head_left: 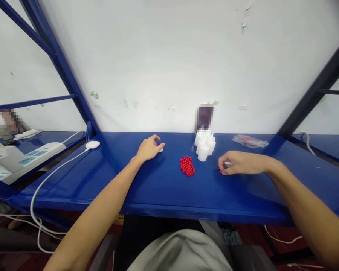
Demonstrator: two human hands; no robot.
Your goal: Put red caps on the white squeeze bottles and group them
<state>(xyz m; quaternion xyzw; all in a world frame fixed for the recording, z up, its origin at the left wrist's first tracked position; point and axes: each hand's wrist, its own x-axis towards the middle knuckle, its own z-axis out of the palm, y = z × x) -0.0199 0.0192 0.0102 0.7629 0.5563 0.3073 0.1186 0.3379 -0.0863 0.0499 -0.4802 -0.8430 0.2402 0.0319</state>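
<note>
My left hand (150,148) is on the left of the blue table, thumb and fingers curled around a small white piece (161,150) with a red top. Farther right, my right hand (238,162) is closed just above the tabletop. A slim white thing (228,163) shows between its fingers, and a small red piece (220,172) is at its fingertips. Between my hands lies a flat cluster of small, round red pieces (187,166). Behind it, to the right, several white cylindrical containers (203,152) stand close together.
A clear plastic bag (250,141) with something red inside lies at the back right. On the left are a round white puck (92,144) with a cable and a white power strip (31,160). A blurred dark object (204,117) leans against the wall behind the containers.
</note>
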